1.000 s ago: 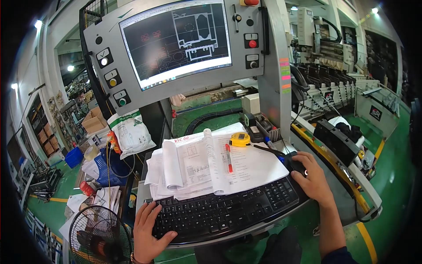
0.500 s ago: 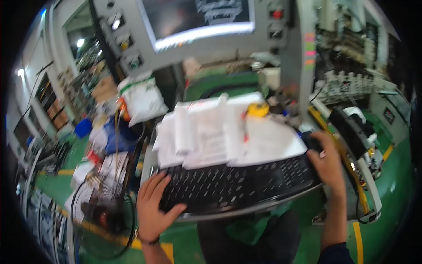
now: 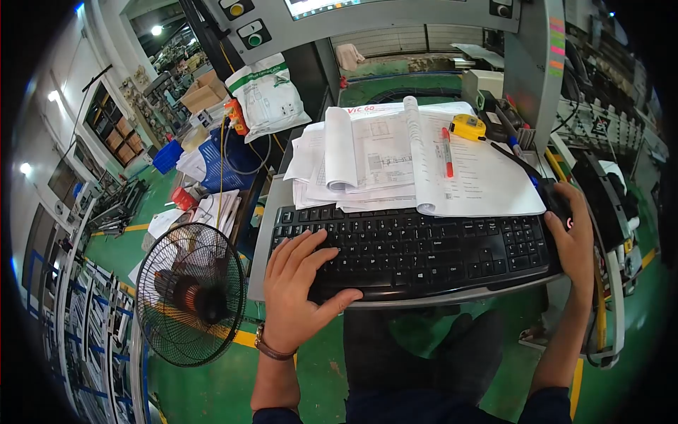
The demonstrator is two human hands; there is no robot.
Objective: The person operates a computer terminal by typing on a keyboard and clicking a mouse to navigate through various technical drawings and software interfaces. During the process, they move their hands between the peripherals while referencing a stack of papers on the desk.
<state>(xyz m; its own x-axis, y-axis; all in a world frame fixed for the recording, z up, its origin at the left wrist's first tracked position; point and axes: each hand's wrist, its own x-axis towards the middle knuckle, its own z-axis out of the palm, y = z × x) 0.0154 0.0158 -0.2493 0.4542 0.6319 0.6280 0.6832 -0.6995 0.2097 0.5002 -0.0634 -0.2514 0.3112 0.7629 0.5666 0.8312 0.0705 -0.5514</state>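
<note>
My left hand (image 3: 302,286) lies over the left end of a black keyboard (image 3: 431,247), its fingers spread on the keys and its thumb at the front edge. Beyond the keyboard's right end, my right hand (image 3: 573,230) is wrapped round a dark mouse (image 3: 553,198), which it partly hides. Printed sheets (image 3: 381,152) with curled edges rest behind the keys. On them lie a red pen (image 3: 447,152) and a yellow tape measure (image 3: 467,127).
A black fan (image 3: 191,293) stands at the left, near a blue basket (image 3: 224,162) and a white bag (image 3: 268,95). Above is a grey panel with a screen (image 3: 328,7). A dark device (image 3: 600,194) is at the right.
The view has tilted down, so the screen has moved up and mostly out of view. My left hand reaches further over the keys. My right hand stays at the mouse.
</note>
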